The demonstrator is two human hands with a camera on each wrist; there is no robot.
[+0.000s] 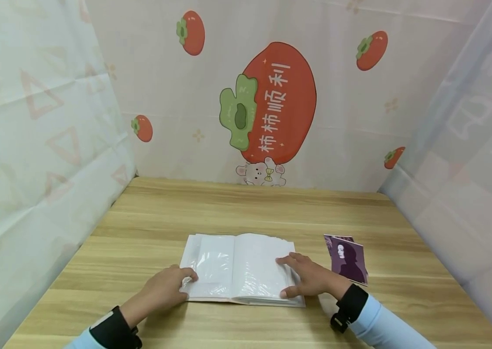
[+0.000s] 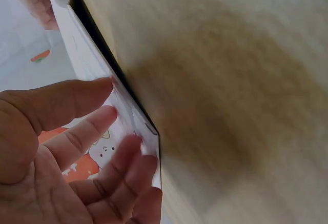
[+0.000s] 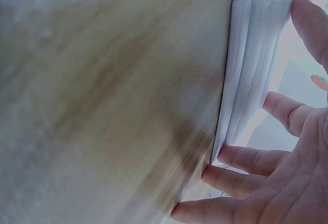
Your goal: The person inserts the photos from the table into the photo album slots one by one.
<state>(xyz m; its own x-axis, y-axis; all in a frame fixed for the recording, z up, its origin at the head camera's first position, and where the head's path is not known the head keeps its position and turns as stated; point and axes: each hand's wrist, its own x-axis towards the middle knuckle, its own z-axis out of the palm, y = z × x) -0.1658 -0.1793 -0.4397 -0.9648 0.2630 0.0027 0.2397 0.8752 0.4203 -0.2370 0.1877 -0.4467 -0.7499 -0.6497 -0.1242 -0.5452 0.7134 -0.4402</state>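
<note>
A photo album (image 1: 254,269) with clear plastic pockets lies open on the wooden table, its visible pages white. My left hand (image 1: 165,287) is at the album's left edge, the thumb over the left page; in the left wrist view its fingers (image 2: 74,137) are loosely bent by the cover. At the other side, my right hand (image 1: 309,276) touches the right page and edge with fingers spread. The right wrist view shows those fingertips (image 3: 225,155) along the thick stack of pages (image 3: 259,55). Just right of this hand lie a few purple photo cards (image 1: 348,259), overlapping, the top one showing a figure.
The wooden table (image 1: 246,208) extends behind the album to a cloth backdrop (image 1: 337,121) printed with red persimmons. Cloth side walls (image 1: 45,145) bound the table at left and right. Black bands (image 1: 351,305) sit on both wrists.
</note>
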